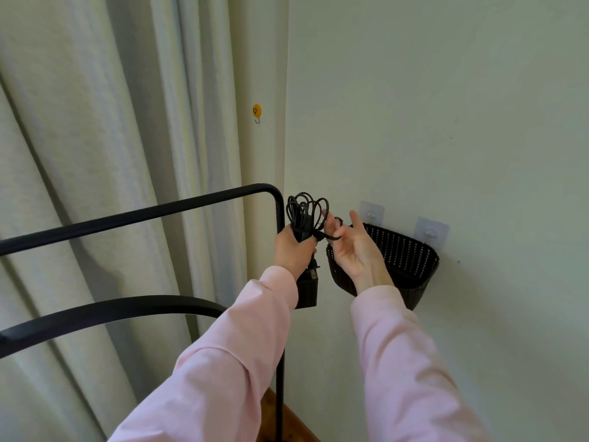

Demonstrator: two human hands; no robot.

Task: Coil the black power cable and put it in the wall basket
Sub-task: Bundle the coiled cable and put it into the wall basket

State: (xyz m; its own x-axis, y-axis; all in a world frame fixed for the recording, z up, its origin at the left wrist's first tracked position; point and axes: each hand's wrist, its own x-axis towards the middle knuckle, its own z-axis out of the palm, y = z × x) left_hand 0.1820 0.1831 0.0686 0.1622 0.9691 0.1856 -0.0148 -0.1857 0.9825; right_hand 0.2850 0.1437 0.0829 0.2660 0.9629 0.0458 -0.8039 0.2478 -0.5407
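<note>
The left hand (294, 248) was clenched round the one coiled black power cable (306, 212), loops standing above the fist, plug (314, 272) hanging below. The right hand (355, 250) was open, fingers spread loose, touching the cable's stray end. The bundle was just left of the single dark woven wall basket (411, 263), not inside it. Two clear adhesive hooks (371, 212) carried the basket; one yellow round hook (257, 110) sat higher.

Near the middle of the frame, my left hand (293, 248) grips the coiled black power cable (306, 212), loops standing above my fist and the plug (313, 273) hanging below. My right hand (355, 250) is just beside it, fingers loosely spread, in front of the wall basket (411, 260).
</note>
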